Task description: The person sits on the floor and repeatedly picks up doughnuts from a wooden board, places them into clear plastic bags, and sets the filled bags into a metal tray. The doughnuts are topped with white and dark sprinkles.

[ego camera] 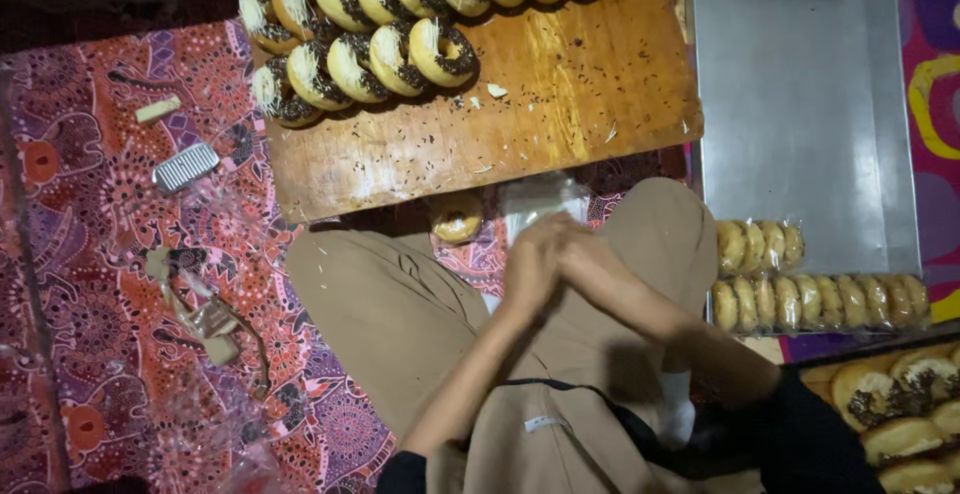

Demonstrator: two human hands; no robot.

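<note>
My left hand [525,272] and my right hand [600,269] meet over my lap, fingers closed together. They pinch the lower edge of a clear plastic bag [545,202] that lies just beyond them on my tan trousers. A plain glazed donut [458,219] rests to the left of the bag, close to the near edge of the wooden board [560,104]. What is inside the bag is hard to make out.
Rows of donuts [400,49] topped with chocolate sprinkles stand on the board. A metal tray [800,104] on the right holds bagged donuts [815,299]. More donuts [900,414] sit bottom right. A small grater [185,167], a cheese piece [158,109] and plastic scraps [205,319] lie on the patterned cloth.
</note>
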